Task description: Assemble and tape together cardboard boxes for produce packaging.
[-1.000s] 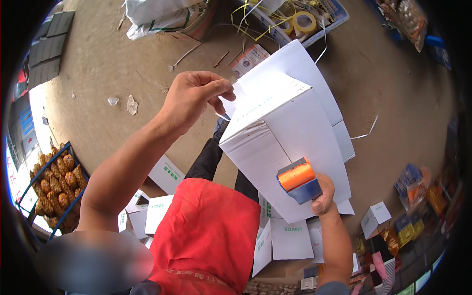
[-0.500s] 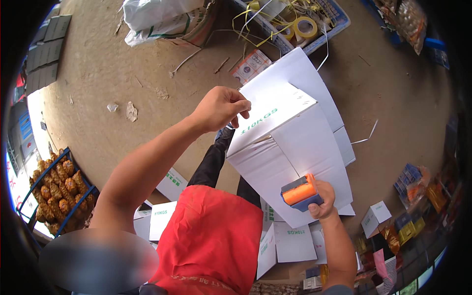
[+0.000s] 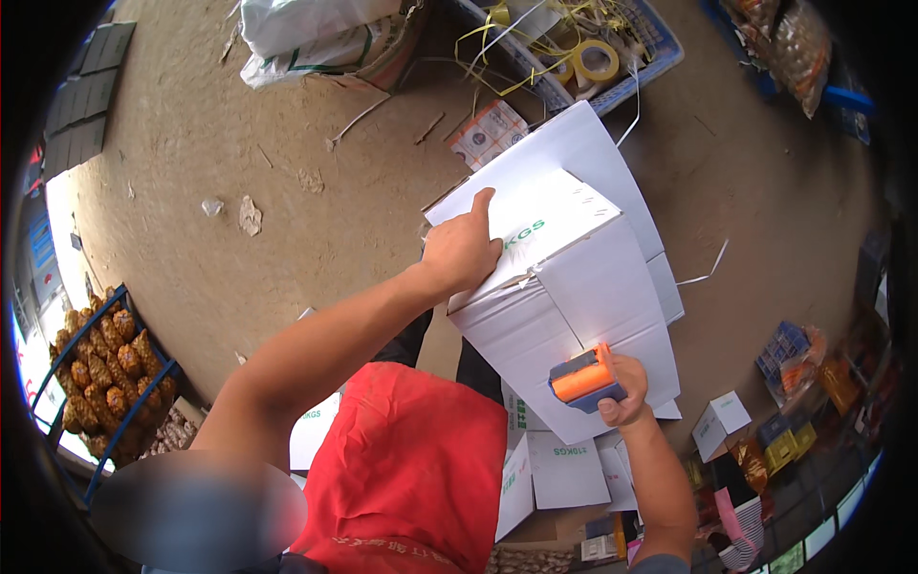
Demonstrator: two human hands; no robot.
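Note:
A white cardboard box with green print stands tilted in front of me, its long flaps spread out. My left hand is on the box near its left edge, one digit stretched out along the surface and the others bent; what the bent fingertips touch is partly hidden. In my right hand is an orange and dark blue tape dispenser, held against the near face of the box, just below the seam. Whether tape runs from it onto the cardboard is hard to make out.
A blue crate with tape rolls and yellow straps stands beyond the box. White sacks lie at the far left. At the lower left, a blue-framed rack holds brown netted bundles. More white cartons lie near my legs.
My left hand has come down from above the box's left edge onto its surface. The box has shifted slightly. The right hand keeps the tape dispenser in nearly the same spot.

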